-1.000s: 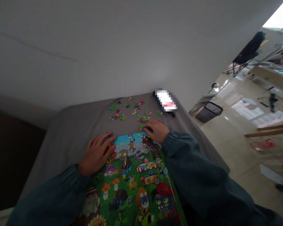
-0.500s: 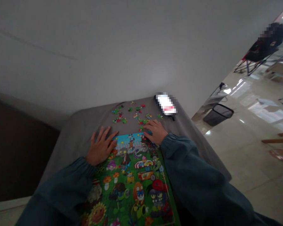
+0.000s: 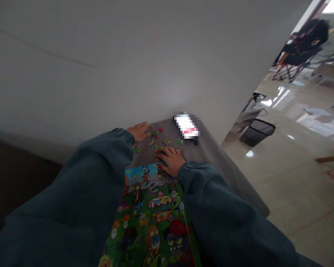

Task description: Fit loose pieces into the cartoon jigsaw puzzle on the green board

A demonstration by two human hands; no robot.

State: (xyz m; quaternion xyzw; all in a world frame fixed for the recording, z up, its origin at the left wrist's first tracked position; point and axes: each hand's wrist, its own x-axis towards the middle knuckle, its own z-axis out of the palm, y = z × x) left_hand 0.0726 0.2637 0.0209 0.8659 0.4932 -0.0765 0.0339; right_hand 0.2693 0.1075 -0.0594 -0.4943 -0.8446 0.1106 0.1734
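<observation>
A green cartoon jigsaw puzzle (image 3: 143, 207) with a blue strip of sky lies in front of me. My right hand (image 3: 173, 161) rests on its far right corner, fingers spread and slightly bent, the fingertips near a few loose puzzle pieces (image 3: 158, 149). Farther back, my left hand (image 3: 139, 132) reaches over the grey cloth with its fingers stretched out, at the left side of the scattered pieces. Its palm hides some of them. One green piece (image 3: 138, 149) lies just below that hand. My left sleeve covers the puzzle's left edge.
A phone (image 3: 186, 126) with a lit screen lies at the back of the grey-covered table (image 3: 211, 159), against a pale wall (image 3: 156, 66). On the floor to the right stand a black mesh bin (image 3: 257, 131) and a folding chair (image 3: 303, 55) with dark things on it.
My left hand has moved from the puzzle's upper left edge forward and right to the loose pieces. My right hand stays at the far right corner. The whole view has shifted slightly.
</observation>
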